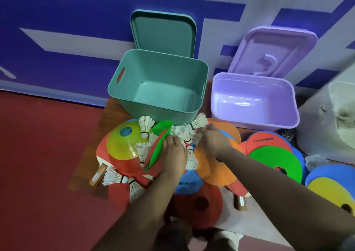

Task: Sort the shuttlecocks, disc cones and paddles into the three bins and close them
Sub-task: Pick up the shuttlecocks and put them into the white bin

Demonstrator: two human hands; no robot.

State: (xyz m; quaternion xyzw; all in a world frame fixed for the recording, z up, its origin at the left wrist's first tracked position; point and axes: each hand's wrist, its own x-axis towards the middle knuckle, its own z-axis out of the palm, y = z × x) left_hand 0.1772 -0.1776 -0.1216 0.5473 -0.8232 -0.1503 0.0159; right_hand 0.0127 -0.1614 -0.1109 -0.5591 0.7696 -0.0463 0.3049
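Near the middle of the wooden table (107,120), a green disc cone (155,151) is held on edge by the left hand (173,154), whose fingers are curled round its rim. A red cone appears to be pressed against it. Just beside it, the right hand (213,137) is sunk into a cluster of shuttlecocks (184,133) with its fingers (203,131) bent. Whether one is actually grasped cannot be told.

Toward the left edge, a yellow disc cone (123,145) is stacked on a red paddle (102,147), and loose shuttlecocks are scattered around both. Under the right forearm an orange disc cone (213,166) is overlapped with a blue disc cone (186,183), and a dark red disc cone (199,202) is laid at the near edge. The wooden handle of a second paddle (240,202) is seen beside it.

Along the far edge, the teal bin (163,70) and the purple bin (249,89) are stood open side by side. The teal lid (165,34) and the purple lid (269,49) are leaned against the wall behind them. Toward the right edge, more cones in red, green, blue and yellow are piled in an overlapping heap (276,162). A whitish bin (338,120) is seen there too, though it is blurred.
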